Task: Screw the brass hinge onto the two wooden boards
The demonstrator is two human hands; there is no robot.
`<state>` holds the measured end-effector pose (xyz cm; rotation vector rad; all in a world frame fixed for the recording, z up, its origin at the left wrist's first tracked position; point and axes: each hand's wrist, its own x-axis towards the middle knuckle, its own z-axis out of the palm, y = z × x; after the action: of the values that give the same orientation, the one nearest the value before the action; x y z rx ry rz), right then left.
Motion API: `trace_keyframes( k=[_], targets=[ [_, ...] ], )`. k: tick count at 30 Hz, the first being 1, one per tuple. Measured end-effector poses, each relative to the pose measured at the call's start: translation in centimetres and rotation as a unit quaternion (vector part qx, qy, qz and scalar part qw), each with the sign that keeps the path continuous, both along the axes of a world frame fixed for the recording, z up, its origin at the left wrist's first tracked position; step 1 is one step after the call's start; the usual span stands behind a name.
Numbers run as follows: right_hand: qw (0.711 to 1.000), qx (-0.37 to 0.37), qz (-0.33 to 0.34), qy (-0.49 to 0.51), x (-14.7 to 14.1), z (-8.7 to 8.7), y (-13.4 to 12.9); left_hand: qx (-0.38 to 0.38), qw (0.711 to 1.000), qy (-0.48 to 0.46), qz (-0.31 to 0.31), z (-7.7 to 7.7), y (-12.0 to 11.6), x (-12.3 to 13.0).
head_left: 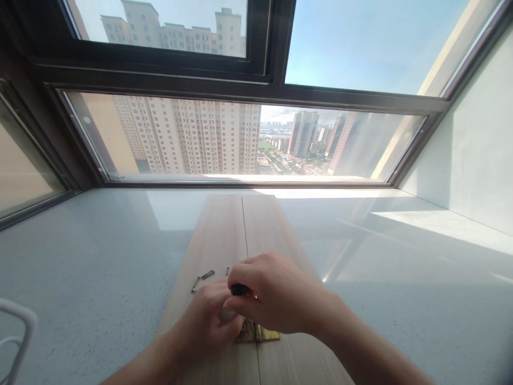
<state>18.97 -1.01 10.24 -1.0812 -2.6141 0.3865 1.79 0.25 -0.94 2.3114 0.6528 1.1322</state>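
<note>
My right hand [276,294] is closed around a screwdriver [239,289]; only the end of its black handle shows, and the shaft and tip are hidden. My left hand [212,315] is closed just below and to the left, touching the right hand; what its fingers pinch is hidden. Beneath both hands lies a brass-coloured hinge [267,335], its knuckle along the seam between two pale wooden boards [224,224]. Two loose screws [207,275] lie on the left board beyond my left hand. Part of another screw [227,271] shows beside my right knuckles.
The boards rest on a speckled pale sill [100,267] that runs up to a dark window frame [248,185]. A white curved bar [28,331] stands at the left edge. A pale wall [481,160] bounds the right side.
</note>
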Motion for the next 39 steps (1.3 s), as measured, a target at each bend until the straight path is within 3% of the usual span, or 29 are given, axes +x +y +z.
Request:
trace_keyframes(
  k=[5,11,28,39],
  targets=[
    [0.994,0.022,-0.026,0.107,1.2,0.9,0.1,-0.026,0.997,0.051,0.043,0.4,-0.3,-0.2],
    [0.984,0.050,-0.079,0.149,2.3,2.0,-0.2,-0.011,0.997,0.078,0.002,0.7,-0.6,-0.1],
    [0.988,0.043,-0.068,0.132,1.6,1.8,-0.4,-0.047,0.994,0.081,0.061,0.4,-0.1,-0.4],
    [0.990,0.039,-0.064,0.121,1.6,1.7,-0.4,0.007,0.994,0.101,0.052,0.1,-0.3,-0.4]
  ],
)
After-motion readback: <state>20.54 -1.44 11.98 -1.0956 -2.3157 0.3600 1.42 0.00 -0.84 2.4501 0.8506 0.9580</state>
